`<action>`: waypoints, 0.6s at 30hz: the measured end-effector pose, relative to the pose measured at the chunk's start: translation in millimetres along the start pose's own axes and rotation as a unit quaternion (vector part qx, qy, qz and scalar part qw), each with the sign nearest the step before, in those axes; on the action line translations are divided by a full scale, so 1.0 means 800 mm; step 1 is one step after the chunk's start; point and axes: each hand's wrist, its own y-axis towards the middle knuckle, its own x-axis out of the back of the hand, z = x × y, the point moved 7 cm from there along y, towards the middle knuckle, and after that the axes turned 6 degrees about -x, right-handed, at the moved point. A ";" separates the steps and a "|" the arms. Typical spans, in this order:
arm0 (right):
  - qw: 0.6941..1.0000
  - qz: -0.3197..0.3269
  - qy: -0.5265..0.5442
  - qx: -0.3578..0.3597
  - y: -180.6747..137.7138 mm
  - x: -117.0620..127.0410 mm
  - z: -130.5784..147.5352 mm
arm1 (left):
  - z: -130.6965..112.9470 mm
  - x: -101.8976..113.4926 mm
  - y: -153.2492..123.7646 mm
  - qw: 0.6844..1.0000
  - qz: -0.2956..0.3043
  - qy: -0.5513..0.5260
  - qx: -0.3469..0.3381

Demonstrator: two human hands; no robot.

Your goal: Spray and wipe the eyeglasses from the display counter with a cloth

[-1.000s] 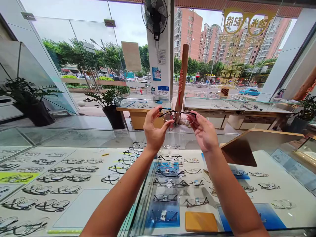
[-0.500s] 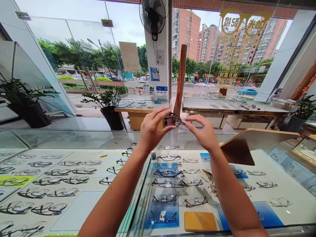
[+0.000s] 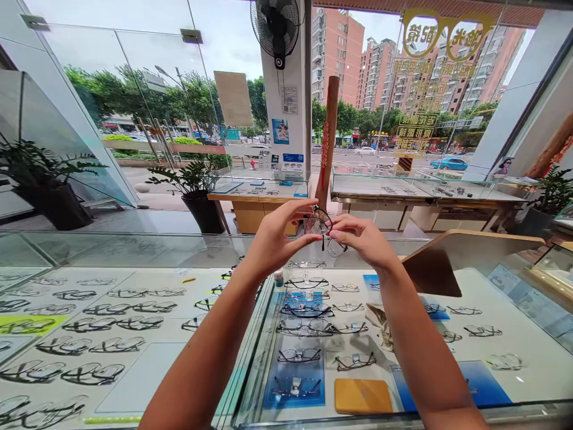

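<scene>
A pair of thin dark-framed eyeglasses (image 3: 319,223) is held up above the glass counter, tilted, one lens higher at the left and the other lower at the right. My left hand (image 3: 280,236) reaches around the upper lens, its fingertips at the top of the rim and its thumb near the bottom. Thumb and fingers of my right hand (image 3: 364,239) pinch the frame near its middle. A dark temple arm hangs down below the lens. The exact contact of the left fingertips is hard to make out.
Beneath my arms, the glass display counter (image 3: 250,382) holds rows of eyeglasses (image 3: 299,356), an orange-yellow case (image 3: 362,396) and a small white bottle (image 3: 278,278). A brown tilted board (image 3: 432,272) stands at the right. Further off are a potted plant (image 3: 201,203) and a wooden post (image 3: 330,137).
The eyeglasses have turned from nearly level to steeply tilted, with one lens facing me. My right hand has moved slightly left and down, closer to my left hand.
</scene>
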 end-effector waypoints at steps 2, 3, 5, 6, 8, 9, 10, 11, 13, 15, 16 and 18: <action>1.000 0.011 0.019 -0.021 0.002 -0.002 -0.006 | 0.005 -0.003 -0.001 0.999 -0.002 -0.036 0.024; 0.999 0.019 0.029 -0.032 0.003 -0.004 -0.008 | 0.008 -0.004 -0.002 0.998 -0.004 -0.054 0.032; 0.997 0.043 0.049 -0.048 0.003 -0.008 -0.010 | 0.015 -0.007 -0.003 0.995 -0.001 -0.095 0.044; 0.995 0.054 0.059 -0.053 0.003 -0.010 -0.010 | 0.018 -0.009 -0.004 0.992 0.003 -0.114 0.048; 0.993 0.070 0.076 -0.063 0.002 -0.013 -0.011 | 0.023 -0.012 -0.004 0.988 0.013 -0.142 0.052; 0.992 0.073 0.082 -0.067 0.002 -0.014 -0.012 | 0.024 -0.013 -0.004 0.987 0.017 -0.148 0.051; 0.991 0.071 0.086 -0.069 0.003 -0.014 -0.013 | 0.025 -0.015 -0.004 0.988 0.018 -0.149 0.048; 0.992 0.063 0.089 -0.069 0.003 -0.013 -0.014 | 0.024 -0.017 -0.004 0.989 0.014 -0.142 0.045; 0.993 0.032 0.095 -0.064 0.005 -0.009 -0.018 | 0.022 -0.019 -0.004 0.993 -0.025 -0.102 0.050; 0.993 -0.022 0.100 -0.058 0.008 -0.004 -0.024 | 0.021 -0.014 -0.009 0.988 -0.121 -0.039 0.083; 0.992 -0.056 0.100 -0.054 0.009 -0.001 -0.026 | 0.021 -0.013 -0.014 0.980 -0.167 -0.016 0.109; 0.989 -0.122 0.078 -0.034 0.008 0.003 -0.027 | 0.024 -0.023 -0.022 0.966 -0.202 -0.018 0.162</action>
